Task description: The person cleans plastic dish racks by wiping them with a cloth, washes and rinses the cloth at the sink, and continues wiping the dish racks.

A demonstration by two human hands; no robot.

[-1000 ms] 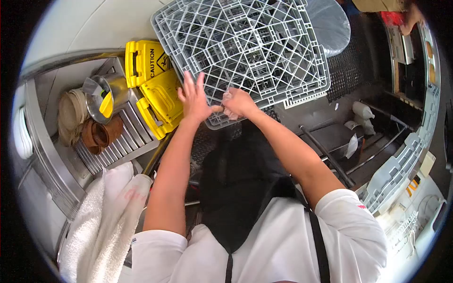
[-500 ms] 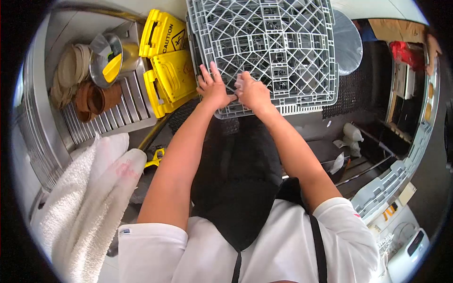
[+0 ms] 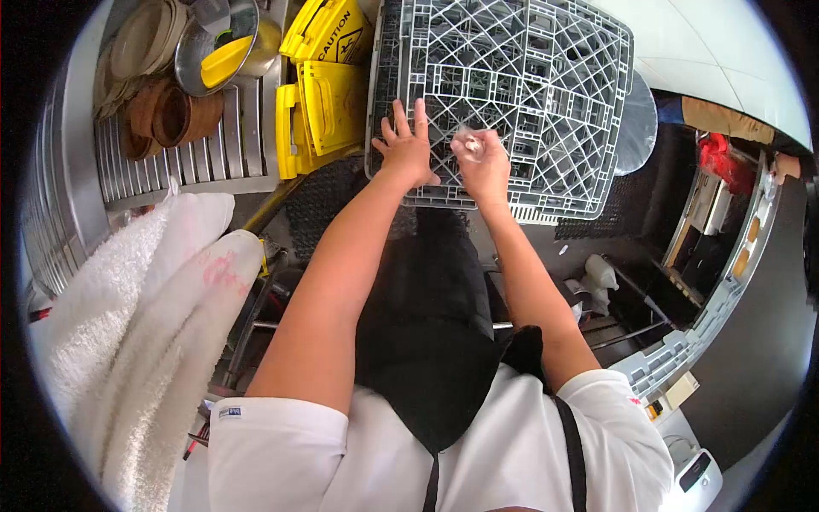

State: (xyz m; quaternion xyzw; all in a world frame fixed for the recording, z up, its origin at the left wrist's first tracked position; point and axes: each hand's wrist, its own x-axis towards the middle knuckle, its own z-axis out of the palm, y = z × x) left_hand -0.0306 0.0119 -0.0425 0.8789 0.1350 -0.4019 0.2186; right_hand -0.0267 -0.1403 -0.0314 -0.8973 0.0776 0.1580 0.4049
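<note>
A grey plastic lattice crate (image 3: 554, 102) fills the upper middle of the head view. My left hand (image 3: 408, 156) is open, its fingers spread over the near left corner of the crate. Just to its right, my right hand (image 3: 488, 175) is closed around a small crumpled piece of clear plastic (image 3: 467, 145), which looks whitish at its middle. The closed fingers partly cover this plastic. Whether either hand presses on the lattice, I cannot tell.
At left, a slatted metal rack (image 3: 243, 141) bears a steel bowl (image 3: 189, 64), brown pots (image 3: 175, 115) and stacked plates (image 3: 141, 43). Beside it stands a yellow caution bin (image 3: 337, 102). White towels (image 3: 162, 316) hang near my left arm. Another person's hand (image 3: 787, 166) shows at far right.
My hands have moved a little apart, and the clear plastic in my right hand shows more plainly. The camera has shifted, so the crate and bin appear farther right.
</note>
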